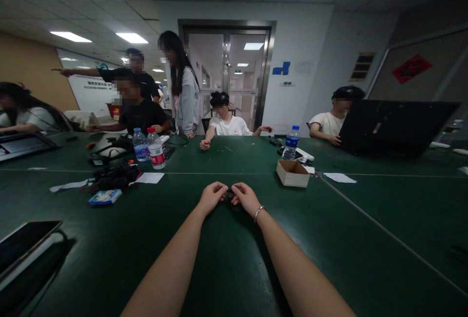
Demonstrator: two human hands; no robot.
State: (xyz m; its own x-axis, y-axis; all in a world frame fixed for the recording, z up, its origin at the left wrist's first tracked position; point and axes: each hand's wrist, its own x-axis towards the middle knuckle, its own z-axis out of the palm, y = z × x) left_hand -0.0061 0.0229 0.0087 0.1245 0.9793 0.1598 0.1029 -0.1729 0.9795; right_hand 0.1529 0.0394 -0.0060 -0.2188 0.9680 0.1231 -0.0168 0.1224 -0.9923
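My left hand (212,197) and my right hand (245,198) meet just above the green table (234,268), fingertips nearly touching. Each is closed in a pinch of thumb and forefinger. A tiny dark thing (229,189) shows between the two pinches, too small to name. On my right wrist sits a silver bracelet (259,213). The nearest object to my right hand is an open cardboard box (292,180), further off to the right.
Two bottles (156,150), a heap of black cables (117,174) and a blue-white packet (105,197) stand left. A phone-like device (27,244) lies near left. Behind the box is a water bottle (291,144); a large black monitor (395,129) stands right. Several people are around the table.
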